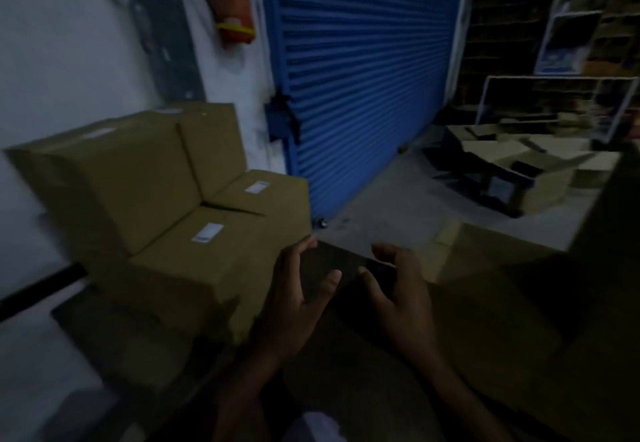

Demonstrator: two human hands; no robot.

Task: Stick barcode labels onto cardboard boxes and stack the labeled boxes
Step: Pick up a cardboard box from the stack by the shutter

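Note:
A stack of brown cardboard boxes stands at the left. The near low box [194, 268] carries a white barcode label [207, 233]. Behind it a second low box [270, 192] shows its own label [257, 187]. A taller box [104, 178] rises at the left, with another tall box [211, 144] behind it. My left hand [298, 296] hovers by the near box's right corner, fingers spread and empty. My right hand [401, 289] hangs beside it, fingers apart, holding nothing. A dark gap lies between and below the two hands.
A blue roller shutter [363, 78] fills the back. A red fire extinguisher [233, 2] hangs on the white wall. Opened cardboard boxes [512, 164] lie on the floor at right, with shelving behind. A large dim box [519, 320] stands close at my right.

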